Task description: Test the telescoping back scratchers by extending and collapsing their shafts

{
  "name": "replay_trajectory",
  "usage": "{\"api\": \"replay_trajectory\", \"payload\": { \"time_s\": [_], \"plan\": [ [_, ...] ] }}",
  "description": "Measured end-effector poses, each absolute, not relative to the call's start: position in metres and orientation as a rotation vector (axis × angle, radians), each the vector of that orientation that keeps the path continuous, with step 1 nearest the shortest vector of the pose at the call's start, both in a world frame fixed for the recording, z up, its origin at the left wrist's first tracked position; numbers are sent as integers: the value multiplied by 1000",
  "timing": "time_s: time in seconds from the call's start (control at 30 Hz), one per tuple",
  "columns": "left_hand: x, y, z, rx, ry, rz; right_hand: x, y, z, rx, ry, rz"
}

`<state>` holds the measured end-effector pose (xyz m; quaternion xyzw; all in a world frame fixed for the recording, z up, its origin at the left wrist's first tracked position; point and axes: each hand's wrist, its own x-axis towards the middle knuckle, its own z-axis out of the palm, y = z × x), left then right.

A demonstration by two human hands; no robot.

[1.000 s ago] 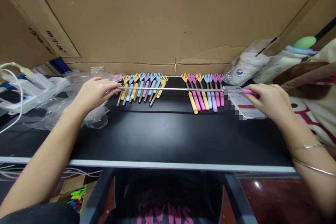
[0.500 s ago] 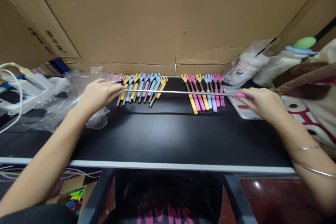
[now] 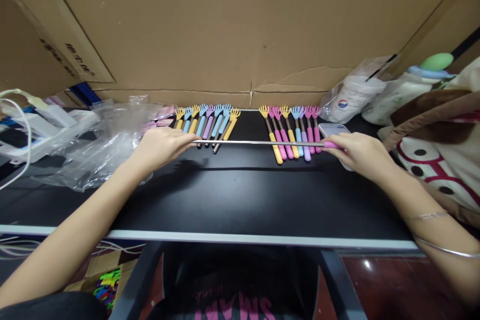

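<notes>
Above the black desk (image 3: 240, 205), a metal rod (image 3: 247, 142) spans my left hand (image 3: 162, 149), pinching one end, and my right hand (image 3: 358, 154), gripping its pink handle (image 3: 332, 145); a slackened pinch could drop it onto the scratchers (image 3: 276, 152).

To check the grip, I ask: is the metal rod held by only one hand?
No, the left hand grips the metal rod at one side, while the right hand grips its pink handle.

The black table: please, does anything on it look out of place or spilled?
Crumpled clear plastic lies heaped at the left, looking rather untidy beside the neatly lined-up back scratchers. I see no spill.
</notes>
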<state>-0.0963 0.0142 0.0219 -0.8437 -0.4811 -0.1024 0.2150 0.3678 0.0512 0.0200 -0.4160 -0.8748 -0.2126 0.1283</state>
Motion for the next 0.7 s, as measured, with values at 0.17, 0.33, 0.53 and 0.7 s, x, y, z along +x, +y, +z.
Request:
{"api": "replay_trajectory", "payload": {
  "time_s": [0.17,0.33,0.53,0.7],
  "plan": [
    [-96,12,27,-2353,-1387,-308,364,49,25,-1219,-2516,-580],
    [-98,11,31,-2271,-1413,-312,364,47,29,-1257,-2453,-573],
    [-105,13,33,-2294,-1473,-352,370,47,31,-1310,-2406,-622],
    [-107,14,34,-2356,-1457,-348,374,48,30,-1435,-2364,-614]
  ]
}}
